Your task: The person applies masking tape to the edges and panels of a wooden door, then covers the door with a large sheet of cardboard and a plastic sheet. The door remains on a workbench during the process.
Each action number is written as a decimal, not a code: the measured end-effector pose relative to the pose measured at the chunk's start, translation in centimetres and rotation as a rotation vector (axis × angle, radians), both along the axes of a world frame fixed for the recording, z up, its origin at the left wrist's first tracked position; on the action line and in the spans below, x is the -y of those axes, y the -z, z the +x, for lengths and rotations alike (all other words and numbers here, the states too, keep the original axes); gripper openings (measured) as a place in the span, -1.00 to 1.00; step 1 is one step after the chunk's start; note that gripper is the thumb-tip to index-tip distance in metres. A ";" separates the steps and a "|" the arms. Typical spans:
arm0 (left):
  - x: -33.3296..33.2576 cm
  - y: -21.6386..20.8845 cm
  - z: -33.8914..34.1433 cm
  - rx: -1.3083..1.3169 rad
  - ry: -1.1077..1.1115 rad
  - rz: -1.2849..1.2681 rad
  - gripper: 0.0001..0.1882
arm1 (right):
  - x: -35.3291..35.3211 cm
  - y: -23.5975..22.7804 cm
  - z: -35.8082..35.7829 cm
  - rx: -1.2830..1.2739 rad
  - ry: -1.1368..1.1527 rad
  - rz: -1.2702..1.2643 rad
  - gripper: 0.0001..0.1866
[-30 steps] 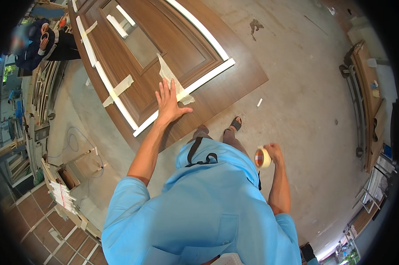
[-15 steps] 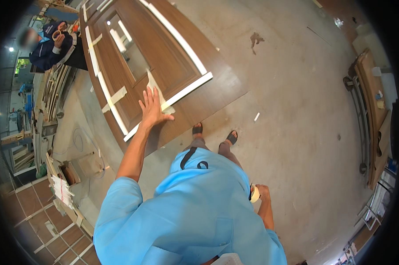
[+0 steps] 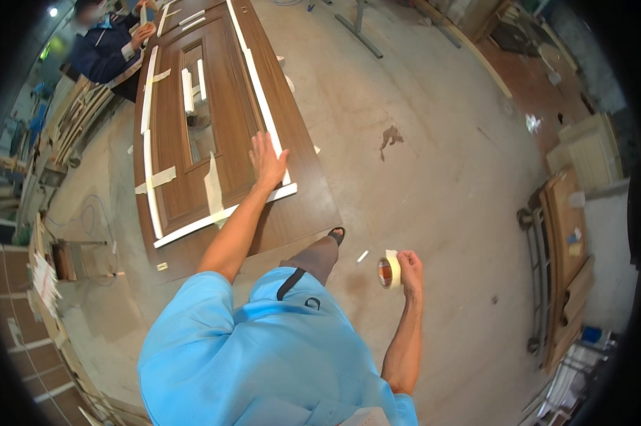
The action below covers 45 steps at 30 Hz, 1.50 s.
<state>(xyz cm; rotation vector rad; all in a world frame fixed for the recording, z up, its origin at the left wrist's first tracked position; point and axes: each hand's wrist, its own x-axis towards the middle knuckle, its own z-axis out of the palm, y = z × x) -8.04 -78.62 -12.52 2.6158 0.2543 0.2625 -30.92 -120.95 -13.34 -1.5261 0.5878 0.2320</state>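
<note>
Masking tape [image 3: 212, 184] already crosses the left white strip [image 3: 148, 106] and near-end strip [image 3: 192, 228] on the brown panelled door [image 3: 233, 106]; none is seen on the right strip [image 3: 260, 89], where the left hand [image 3: 266, 163] is laid, fingers extended. Rightward, a tape roll [image 3: 393, 269] is gripped by the right hand [image 3: 411, 268].

Stacked timber [image 3: 85, 122], a panelled door [image 3: 229, 131] and concrete floor [image 3: 441, 220] mark a woodworking workshop.

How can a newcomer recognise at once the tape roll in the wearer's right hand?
From the brown door, go down to the blue shirt, then across to the right hand, over the floor. It holds the tape roll, a pale yellow ring. Its round shape sets it apart from the white stick on that floor.
</note>
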 end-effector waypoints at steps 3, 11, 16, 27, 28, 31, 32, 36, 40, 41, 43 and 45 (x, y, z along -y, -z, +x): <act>0.0 0.9 0.6 -0.026 -0.151 -0.046 -0.16 | 0.0 -3.5 7.8 0.064 -0.127 0.050 -0.86; 2.4 -1.0 4.7 -0.026 -0.313 -0.013 -0.16 | 3.4 -5.6 20.5 -0.086 -0.384 -0.162 -0.84; 1.5 -1.0 6.6 -0.169 -0.398 0.087 -0.22 | 5.5 -6.1 26.5 -0.067 -0.416 -0.123 -0.84; 16.9 -9.3 10.3 -0.075 -0.122 -0.878 -0.64 | 1.8 -8.5 39.8 0.277 -0.973 -0.158 -0.87; 19.9 -9.6 11.1 -0.157 -0.087 -0.901 -0.69 | 1.5 -9.2 41.0 0.351 -1.048 -0.176 -0.88; 27.4 -9.9 14.4 -0.158 -0.010 -0.821 -0.78 | 1.7 -11.3 45.1 0.488 -1.178 -0.270 -0.88; 28.9 -10.0 15.3 -0.119 -0.054 -0.880 -0.78 | 2.3 -12.0 46.6 0.475 -1.188 -0.263 -0.88; 32.0 -10.3 19.1 -0.123 -0.161 -1.035 -0.81 | 4.4 -12.6 51.6 0.547 -1.134 -0.139 -0.83; 32.9 -10.6 21.9 -0.155 -0.280 -1.132 -0.87 | 5.2 -12.6 55.8 0.568 -1.204 -0.171 -0.79; 32.7 -10.7 22.6 -0.146 -0.323 -1.171 -0.87 | 4.9 -12.8 56.7 0.601 -1.216 -0.168 -0.78; 32.0 -11.1 23.9 -0.099 -0.360 -1.058 -0.90 | 3.6 -13.5 57.9 0.602 -1.242 -0.145 -0.80; 30.9 -11.7 25.0 0.004 -0.427 -1.030 -0.92 | 2.3 -14.6 58.7 0.556 -1.226 0.027 -0.72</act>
